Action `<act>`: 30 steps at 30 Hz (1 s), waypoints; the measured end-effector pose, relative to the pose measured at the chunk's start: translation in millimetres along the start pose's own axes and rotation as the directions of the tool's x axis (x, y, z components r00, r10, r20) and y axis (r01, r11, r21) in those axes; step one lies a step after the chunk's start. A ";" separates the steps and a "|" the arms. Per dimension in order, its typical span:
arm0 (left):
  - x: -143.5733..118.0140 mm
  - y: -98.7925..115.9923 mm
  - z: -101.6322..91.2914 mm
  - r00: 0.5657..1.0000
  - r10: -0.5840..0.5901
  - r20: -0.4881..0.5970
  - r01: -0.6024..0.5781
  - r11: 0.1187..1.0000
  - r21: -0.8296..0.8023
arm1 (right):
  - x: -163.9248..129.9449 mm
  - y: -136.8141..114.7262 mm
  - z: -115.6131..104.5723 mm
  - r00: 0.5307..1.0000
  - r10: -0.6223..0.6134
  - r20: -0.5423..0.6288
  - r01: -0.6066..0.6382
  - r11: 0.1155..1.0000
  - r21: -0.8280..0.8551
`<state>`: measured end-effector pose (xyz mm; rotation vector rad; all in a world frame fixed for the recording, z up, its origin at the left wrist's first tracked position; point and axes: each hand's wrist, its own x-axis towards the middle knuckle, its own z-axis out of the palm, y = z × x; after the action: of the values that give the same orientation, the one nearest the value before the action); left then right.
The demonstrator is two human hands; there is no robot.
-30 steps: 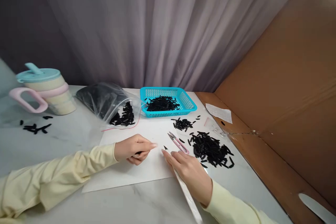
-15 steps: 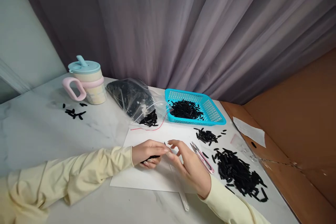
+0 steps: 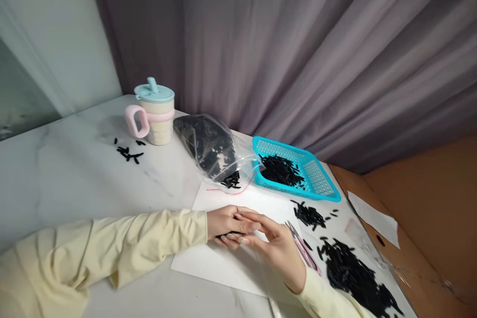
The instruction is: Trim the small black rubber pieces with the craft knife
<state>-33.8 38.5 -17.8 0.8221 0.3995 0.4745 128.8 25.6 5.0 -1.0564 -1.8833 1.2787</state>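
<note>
Black pieces (image 3: 228,234) show in the curled left hand (image 3: 223,221) above the white sheet (image 3: 216,264); the half-open right hand (image 3: 280,248) touches that hand, its hold unclear. Leftward, marbled desk (image 3: 70,184) reaches its far edge.

Black pieces (image 3: 350,271), bright-blue basket (image 3: 317,177), pink-handled snips (image 3: 303,249), grey-veined white tabletop (image 3: 74,179), purplish-grey curtain (image 3: 238,35)

I look in on a likely home craft corner, marbled tabletop (image 3: 82,184), purplish curtain (image 3: 231,35), lidded mug (image 3: 160,131), pink snips (image 3: 299,242), heaped black pieces (image 3: 352,271).
</note>
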 end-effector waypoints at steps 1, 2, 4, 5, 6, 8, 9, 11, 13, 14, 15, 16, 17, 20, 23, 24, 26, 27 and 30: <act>-0.6 1.0 0.8 1.000 -0.006 0.019 0.006 1.000 -0.028 | -0.9 0.7 -0.6 1.000 0.024 -0.009 -0.024 1.000 0.020; -1.0 1.7 1.4 0.999 -0.011 0.037 0.013 0.999 -0.040 | -2.1 1.9 -2.1 0.998 0.052 -0.018 -0.051 0.998 0.034; -0.9 2.6 1.7 0.998 -0.013 0.058 0.016 0.998 -0.059 | -4.3 6.1 -8.2 0.990 0.135 0.027 -0.137 0.987 0.078; -0.4 2.6 1.2 0.996 -0.021 0.081 0.027 0.997 -0.068 | -4.9 9.1 -12.3 0.984 0.161 0.076 -0.170 0.977 0.125; 0.2 2.4 0.4 0.994 -0.033 0.101 0.040 0.997 -0.062 | -4.9 12.5 -16.5 0.978 0.160 0.137 -0.182 0.968 0.172; 1.3 2.0 -1.4 0.988 -0.073 0.140 0.078 0.997 -0.029 | -4.2 18.8 -23.1 0.967 0.145 0.211 -0.188 0.961 0.201; 1.5 2.0 -2.0 0.987 -0.073 0.146 0.078 0.997 -0.024 | -3.9 21.0 -24.8 0.965 0.140 0.221 -0.186 0.961 0.204; 1.2 2.9 -2.0 0.982 -0.106 0.154 0.108 0.994 -0.003 | -4.2 22.1 -24.2 0.971 0.125 0.202 -0.163 0.969 0.187; 0.1 4.6 -0.4 0.978 -0.144 0.148 0.142 0.990 0.022 | -5.7 18.1 -19.3 0.987 0.090 0.131 -0.107 0.985 0.134; -0.6 5.5 0.5 0.977 -0.159 0.141 0.156 0.987 0.031 | -6.9 14.5 -16.1 0.995 0.063 0.079 -0.071 0.993 0.094; -1.1 6.1 1.4 0.976 -0.172 0.135 0.167 0.985 0.041 | -8.2 10.2 -12.9 0.999 0.037 0.019 -0.038 0.998 0.045; -1.6 6.2 2.1 0.977 -0.172 0.125 0.168 0.985 0.041 | -9.5 5.5 -10.0 0.999 0.011 -0.035 -0.011 1.000 -0.005; -1.9 5.9 2.4 0.976 -0.178 0.123 0.173 0.984 0.049 | -10.9 0.8 -7.7 0.997 -0.005 -0.080 0.001 0.999 -0.051; -1.1 2.3 1.1 0.974 -0.189 0.121 0.180 0.980 0.079 | -14.2 -9.8 -5.5 0.997 0.004 -0.073 -0.012 0.993 -0.117; 2.5 -1.6 -1.6 0.973 -0.195 0.125 0.184 0.979 0.092 | -16.7 -10.7 -9.0 1.000 -0.007 -0.002 0.007 0.993 -0.117; 4.5 -2.0 -2.1 0.974 -0.198 0.111 0.188 0.978 0.094 | -17.5 -8.8 -10.8 1.000 -0.026 -0.009 0.025 0.992 -0.126; 10.2 -0.9 -2.5 0.968 -0.235 0.085 0.226 0.969 0.103 | -19.4 -2.5 -14.1 0.995 -0.070 -0.066 0.059 0.987 -0.152; 13.9 0.5 -2.4 0.965 -0.252 0.077 0.243 0.964 0.108 | -20.4 1.5 -15.5 0.991 -0.087 -0.106 0.069 0.985 -0.159; 26.7 5.8 -2.3 0.955 -0.287 0.077 0.276 0.953 0.127 | -23.6 14.0 -18.1 0.972 -0.066 -0.226 0.048 0.995 -0.086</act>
<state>-14.3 57.9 -19.0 0.8788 0.4512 0.1465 159.1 16.0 -3.3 -1.1310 -1.7879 1.0093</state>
